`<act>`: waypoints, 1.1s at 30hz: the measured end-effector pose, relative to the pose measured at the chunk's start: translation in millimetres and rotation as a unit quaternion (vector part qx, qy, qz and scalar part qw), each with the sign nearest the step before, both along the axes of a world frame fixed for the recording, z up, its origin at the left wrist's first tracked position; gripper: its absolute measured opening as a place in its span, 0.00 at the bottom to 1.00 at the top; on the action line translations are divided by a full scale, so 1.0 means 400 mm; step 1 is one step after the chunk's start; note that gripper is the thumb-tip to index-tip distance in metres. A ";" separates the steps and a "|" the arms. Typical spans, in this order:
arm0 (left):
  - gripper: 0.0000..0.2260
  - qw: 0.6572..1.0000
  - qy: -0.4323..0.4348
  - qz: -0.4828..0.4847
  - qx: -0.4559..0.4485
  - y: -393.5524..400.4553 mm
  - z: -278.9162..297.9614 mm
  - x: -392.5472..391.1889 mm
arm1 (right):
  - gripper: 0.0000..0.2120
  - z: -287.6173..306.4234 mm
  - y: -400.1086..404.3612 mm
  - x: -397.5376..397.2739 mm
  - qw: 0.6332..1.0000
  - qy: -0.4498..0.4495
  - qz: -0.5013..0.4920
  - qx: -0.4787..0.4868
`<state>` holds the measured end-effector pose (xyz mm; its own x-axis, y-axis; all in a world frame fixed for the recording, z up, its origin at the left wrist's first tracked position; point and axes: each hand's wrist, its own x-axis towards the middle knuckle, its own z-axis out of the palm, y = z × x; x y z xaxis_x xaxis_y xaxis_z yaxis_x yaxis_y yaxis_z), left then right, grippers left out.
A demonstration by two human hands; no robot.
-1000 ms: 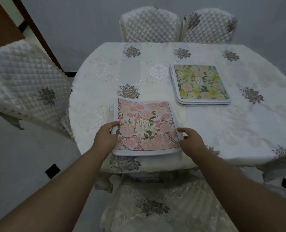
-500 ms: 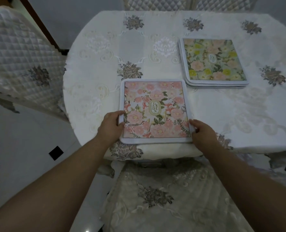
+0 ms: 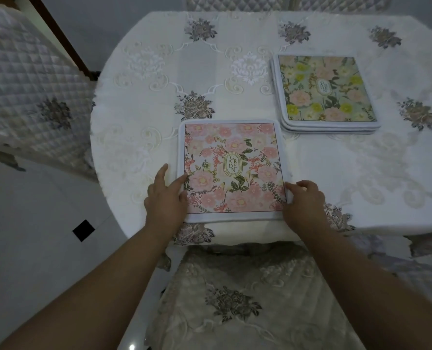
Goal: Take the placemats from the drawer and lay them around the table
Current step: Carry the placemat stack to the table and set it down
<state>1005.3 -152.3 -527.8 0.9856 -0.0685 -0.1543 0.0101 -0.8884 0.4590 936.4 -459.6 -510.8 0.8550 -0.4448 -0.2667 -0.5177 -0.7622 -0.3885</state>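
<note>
A pink floral placemat (image 3: 231, 170) was laid flat at the near edge of the bench (image 3: 139, 117), which was covered by a white embroidered tablecloth (image 3: 361, 173). On the middle of the placemat an oval label with the word "GARDEN" was seen. The left hand (image 3: 165, 198) was placed at the near left side of the placemat, with the fingers straight and spread apart; one fingertip was touching the left border of the placemat, and nothing was gripped. The right hand (image 3: 304, 200) was placed at the near right corner, with the fingers bent over the right border of the placemat; whether the edge was really pinched could not be told.

A stack of placemats (image 3: 327, 93), with a green and yellow floral one on top, was lying farther on the bench, to the right of the pink one and apart from it. A chair seat with a lace cover (image 3: 235, 299) was seen below the near edge of the bench. A quilted chair back (image 3: 30, 97) was standing at the left side.
</note>
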 end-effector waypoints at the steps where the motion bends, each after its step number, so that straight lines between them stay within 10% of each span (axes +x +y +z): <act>1: 0.24 1.000 -0.024 -0.003 0.016 -0.013 0.006 -0.006 | 0.26 0.008 0.013 0.003 1.000 -0.014 0.000 -0.013; 10: 0.27 0.971 0.009 -0.233 0.055 -0.230 -0.029 -0.042 | 0.29 -0.051 0.193 0.048 0.977 -0.016 0.203 0.060; 33: 0.31 0.983 -0.045 -0.142 0.109 -0.044 -0.093 -0.084 | 0.35 -0.131 0.017 -0.060 0.980 0.007 0.181 -0.078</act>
<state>971.5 -169.9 -565.1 0.9418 -0.3180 -0.1089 -0.2844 -0.9266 0.2459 912.4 -452.8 -563.0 0.9610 -0.1494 -0.2326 -0.2071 -0.9464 -0.2478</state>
